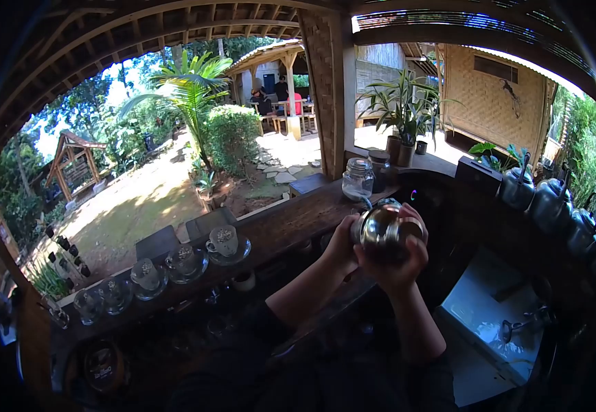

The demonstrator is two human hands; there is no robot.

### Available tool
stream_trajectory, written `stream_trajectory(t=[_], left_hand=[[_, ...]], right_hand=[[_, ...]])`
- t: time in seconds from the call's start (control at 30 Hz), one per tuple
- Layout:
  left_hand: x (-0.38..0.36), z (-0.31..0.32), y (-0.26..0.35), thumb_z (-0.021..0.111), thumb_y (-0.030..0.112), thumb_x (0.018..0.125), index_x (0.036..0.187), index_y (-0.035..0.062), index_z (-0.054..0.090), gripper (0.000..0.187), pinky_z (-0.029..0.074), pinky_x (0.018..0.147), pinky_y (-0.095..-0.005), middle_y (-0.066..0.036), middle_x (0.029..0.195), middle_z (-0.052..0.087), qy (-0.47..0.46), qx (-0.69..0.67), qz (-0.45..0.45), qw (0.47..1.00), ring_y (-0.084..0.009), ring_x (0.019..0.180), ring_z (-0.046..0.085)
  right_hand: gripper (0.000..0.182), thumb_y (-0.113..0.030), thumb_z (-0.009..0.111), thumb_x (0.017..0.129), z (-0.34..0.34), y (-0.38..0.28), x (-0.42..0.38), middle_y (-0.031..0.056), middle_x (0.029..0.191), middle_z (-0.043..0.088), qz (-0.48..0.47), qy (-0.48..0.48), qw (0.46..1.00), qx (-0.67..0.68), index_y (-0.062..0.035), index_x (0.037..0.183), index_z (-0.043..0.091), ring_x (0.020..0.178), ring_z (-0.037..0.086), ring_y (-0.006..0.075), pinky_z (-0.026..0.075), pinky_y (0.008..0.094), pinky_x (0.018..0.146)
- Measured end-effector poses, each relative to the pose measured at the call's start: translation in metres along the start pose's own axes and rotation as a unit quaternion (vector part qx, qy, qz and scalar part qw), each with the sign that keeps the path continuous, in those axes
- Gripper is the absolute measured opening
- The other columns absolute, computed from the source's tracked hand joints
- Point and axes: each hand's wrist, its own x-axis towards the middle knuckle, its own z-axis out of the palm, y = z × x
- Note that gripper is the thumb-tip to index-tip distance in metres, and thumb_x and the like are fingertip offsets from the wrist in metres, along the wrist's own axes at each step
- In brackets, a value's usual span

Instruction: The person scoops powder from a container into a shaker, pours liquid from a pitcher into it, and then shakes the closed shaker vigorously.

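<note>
Both my hands are wrapped round a shiny metal-topped container, held up over the dark wooden counter. My left hand grips its left side, and my right hand holds its right and lower side. The container's underside and contents cannot be made out. Just behind my hands stands a glass jar with a pale substance inside, and a spoon-like handle shows beside it. A darker lidded jar is next to that one.
Several glass cups on saucers line the counter to the left. Several metal kettles stand at the right. A pale sink-like surface lies at lower right. People sit far off under a shelter.
</note>
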Motion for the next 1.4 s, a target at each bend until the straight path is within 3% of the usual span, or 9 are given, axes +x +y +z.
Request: stream_trajectory(t=[0.3, 0.37, 0.5, 0.7, 0.77, 0.9, 1.13, 1.3, 1.4], left_hand=[[-0.058, 0.082, 0.021, 0.047, 0.040, 0.088, 0.114, 0.0036, 0.047, 0.045, 0.050, 0.081, -0.0397, -0.019, 0.103, 0.056, -0.157, 0.048, 0.188, 0.968, -0.0271, 0.091, 0.060], [-0.047, 0.072, 0.029, 0.045, 0.041, 0.088, 0.115, 0.0035, 0.047, 0.046, 0.049, 0.083, -0.0410, -0.018, 0.104, 0.057, -0.017, -0.025, -0.012, 0.999, -0.0271, 0.091, 0.061], [-0.003, -0.007, 0.007, 0.041, 0.042, 0.089, 0.115, 0.0013, 0.051, 0.049, 0.046, 0.090, -0.0428, -0.015, 0.108, 0.059, 0.101, 0.040, 0.039, 0.993, -0.0269, 0.100, 0.058], [-0.045, 0.096, 0.031, 0.052, 0.044, 0.086, 0.111, 0.0087, 0.044, 0.044, 0.049, 0.083, -0.0414, -0.018, 0.111, 0.054, -0.145, 0.130, 0.155, 0.968, -0.0269, 0.090, 0.060], [-0.029, 0.086, 0.032, 0.051, 0.042, 0.086, 0.110, 0.0071, 0.047, 0.043, 0.050, 0.082, -0.0418, -0.017, 0.105, 0.057, -0.025, 0.074, 0.085, 0.993, -0.0261, 0.089, 0.060], [0.029, -0.012, 0.008, 0.042, 0.039, 0.091, 0.113, 0.0025, 0.053, 0.044, 0.049, 0.085, -0.0383, -0.013, 0.104, 0.061, 0.034, 0.025, 0.040, 0.998, -0.0236, 0.094, 0.061], [-0.021, 0.090, 0.017, 0.051, 0.037, 0.088, 0.106, 0.0077, 0.053, 0.034, 0.050, 0.083, -0.0408, -0.015, 0.102, 0.060, -0.175, 0.037, 0.212, 0.961, -0.0261, 0.093, 0.061], [0.042, 0.000, 0.005, 0.043, 0.045, 0.088, 0.113, 0.0063, 0.053, 0.046, 0.047, 0.087, -0.0439, -0.013, 0.103, 0.061, 0.074, 0.040, 0.078, 0.993, -0.0257, 0.095, 0.060], [0.030, 0.015, 0.013, 0.048, 0.042, 0.087, 0.114, 0.0079, 0.051, 0.044, 0.047, 0.088, -0.0441, -0.014, 0.108, 0.058, 0.044, 0.025, 0.048, 0.998, -0.0265, 0.097, 0.059]], right_hand=[[0.082, -0.010, 0.083, 0.059, -0.014, -0.038, -0.034, 0.0043, 0.126, 0.032, -0.140, 0.035, 0.964, 0.225, -0.0415, 0.119, 0.035, 0.121, 0.038, 0.0323, 0.044, 0.0472, 0.096], [0.081, -0.013, 0.082, 0.062, -0.009, -0.021, -0.012, 0.0078, 0.121, 0.040, -0.097, 0.033, 0.984, 0.148, -0.0393, 0.120, 0.032, 0.113, 0.044, 0.0356, 0.043, 0.0504, 0.093], [0.089, -0.027, 0.083, 0.062, 0.004, 0.025, -0.021, 0.0130, 0.125, 0.038, 0.115, 0.006, 0.991, 0.074, -0.0306, 0.127, 0.023, 0.115, 0.043, 0.0379, 0.042, 0.0518, 0.091], [0.084, -0.017, 0.082, 0.064, -0.026, -0.030, -0.068, 0.0031, 0.127, 0.032, -0.069, 0.053, 0.967, 0.238, -0.0348, 0.127, 0.029, 0.120, 0.036, 0.0326, 0.040, 0.0485, 0.097], [0.079, -0.014, 0.082, 0.063, -0.016, -0.021, 0.006, 0.0060, 0.126, 0.038, -0.164, 0.077, 0.970, 0.160, -0.0342, 0.121, 0.033, 0.114, 0.043, 0.0334, 0.040, 0.0519, 0.095], [0.087, -0.024, 0.082, 0.066, 0.007, 0.052, -0.027, 0.0217, 0.129, 0.036, 0.144, 0.004, 0.985, 0.092, -0.0216, 0.129, 0.022, 0.118, 0.042, 0.0388, 0.038, 0.0499, 0.095], [0.069, -0.017, 0.077, 0.069, -0.019, 0.008, 0.013, 0.0072, 0.122, 0.045, -0.178, 0.048, 0.974, 0.133, -0.0392, 0.119, 0.035, 0.112, 0.046, 0.0356, 0.040, 0.0516, 0.093], [0.088, -0.022, 0.082, 0.065, 0.008, 0.065, -0.014, 0.0170, 0.123, 0.042, 0.085, -0.015, 0.994, 0.073, -0.0244, 0.129, 0.022, 0.115, 0.044, 0.0404, 0.042, 0.0498, 0.089], [0.077, -0.016, 0.078, 0.069, -0.008, 0.055, -0.006, 0.0141, 0.125, 0.043, -0.032, 0.038, 0.991, 0.127, -0.0242, 0.126, 0.028, 0.116, 0.044, 0.0351, 0.040, 0.0513, 0.092]])
